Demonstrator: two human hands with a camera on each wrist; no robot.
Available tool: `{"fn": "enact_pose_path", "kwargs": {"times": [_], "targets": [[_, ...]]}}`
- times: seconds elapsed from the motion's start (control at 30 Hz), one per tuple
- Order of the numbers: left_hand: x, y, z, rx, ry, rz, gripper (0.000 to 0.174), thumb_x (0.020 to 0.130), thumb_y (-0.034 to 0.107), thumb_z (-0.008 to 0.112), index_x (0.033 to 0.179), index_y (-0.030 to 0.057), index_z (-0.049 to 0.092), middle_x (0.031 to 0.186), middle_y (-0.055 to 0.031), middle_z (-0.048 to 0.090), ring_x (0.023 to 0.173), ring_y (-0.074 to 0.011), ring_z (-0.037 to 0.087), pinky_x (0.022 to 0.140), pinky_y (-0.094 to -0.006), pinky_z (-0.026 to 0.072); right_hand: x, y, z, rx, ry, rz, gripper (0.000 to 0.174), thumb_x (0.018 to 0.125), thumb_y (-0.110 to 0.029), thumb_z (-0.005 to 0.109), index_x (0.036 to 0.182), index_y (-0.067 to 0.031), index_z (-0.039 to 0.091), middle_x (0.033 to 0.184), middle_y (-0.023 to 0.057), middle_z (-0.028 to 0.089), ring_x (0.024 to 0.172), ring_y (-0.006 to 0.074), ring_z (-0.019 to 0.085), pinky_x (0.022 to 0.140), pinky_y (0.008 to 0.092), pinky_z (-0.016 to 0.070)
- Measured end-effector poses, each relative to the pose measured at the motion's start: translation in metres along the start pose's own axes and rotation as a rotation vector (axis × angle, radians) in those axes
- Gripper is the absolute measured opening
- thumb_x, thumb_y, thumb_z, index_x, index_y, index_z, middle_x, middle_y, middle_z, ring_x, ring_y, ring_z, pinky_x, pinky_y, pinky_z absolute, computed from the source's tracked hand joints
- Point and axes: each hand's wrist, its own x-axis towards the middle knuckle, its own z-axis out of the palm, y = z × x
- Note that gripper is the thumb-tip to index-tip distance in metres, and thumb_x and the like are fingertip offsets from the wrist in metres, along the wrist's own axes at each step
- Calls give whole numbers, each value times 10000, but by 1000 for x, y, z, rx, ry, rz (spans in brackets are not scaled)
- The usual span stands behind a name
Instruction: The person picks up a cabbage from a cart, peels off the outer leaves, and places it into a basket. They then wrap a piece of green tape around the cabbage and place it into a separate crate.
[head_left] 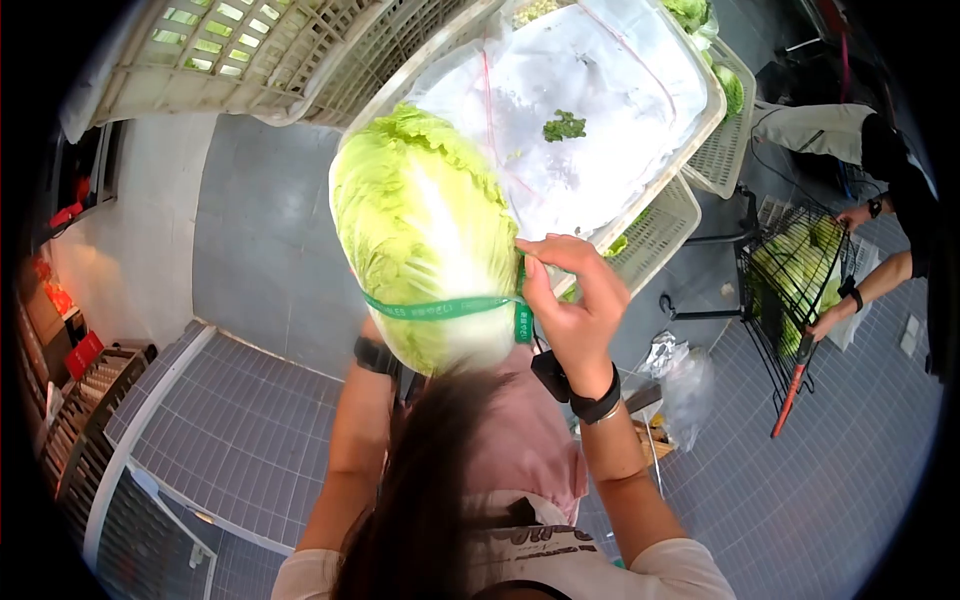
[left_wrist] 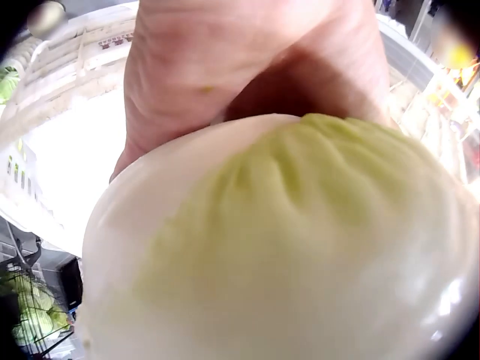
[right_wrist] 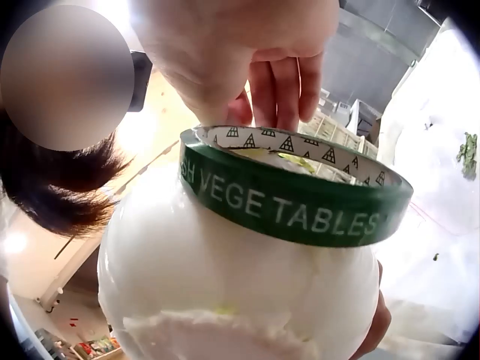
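A large napa cabbage (head_left: 420, 220) is held up in front of the person, a green printed tape band (head_left: 440, 309) running across its lower part. The left hand (left_wrist: 247, 67) supports the cabbage (left_wrist: 285, 240) from its far side, mostly hidden in the head view. At the cabbage's right side, the right hand (head_left: 580, 290) pinches at the green tape with thumb and forefinger. In the right wrist view the tape roll (right_wrist: 300, 199), lettered "VEGETABLES", lies against the white cabbage base (right_wrist: 232, 262), with the right hand (right_wrist: 247, 60) directly behind it.
A lined crate (head_left: 600, 110) with a leafy scrap (head_left: 564, 126) stands beyond the cabbage. Slatted crates (head_left: 230, 60) are at upper left, others (head_left: 650, 235) at right. Another person's hands hold a black wire basket (head_left: 795, 270) of greens. A plastic bag (head_left: 690, 390) lies on the floor.
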Motion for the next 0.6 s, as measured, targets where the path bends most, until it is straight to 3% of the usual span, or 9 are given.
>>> {"fn": "enact_pose_path", "kwargs": {"times": [0.1,0.23,0.6], "targets": [[-18,10,-3,-22,-15,-6,620,983,434,526,1431,24,399,1380,-146,526,1242,-275,533,1013,-399,479,-3,-28,7,-77,-31,61,132,707,25,745,827,-7,699,815,115,703,756,266,673,702,336,531],[-39,34,4,-35,-59,13,616,986,434,521,1430,25,400,1380,-147,527,1242,-275,533,1012,-399,480,-7,-69,13,-65,-26,-21,132,724,18,751,846,-2,703,851,121,710,790,266,681,693,329,529],[-93,84,19,-100,-145,33,606,994,434,508,1430,27,402,1380,-148,528,1243,-276,534,1011,-400,481,-16,-144,33,159,-35,114,159,756,29,731,911,2,710,944,138,701,865,264,660,773,326,517]]}}
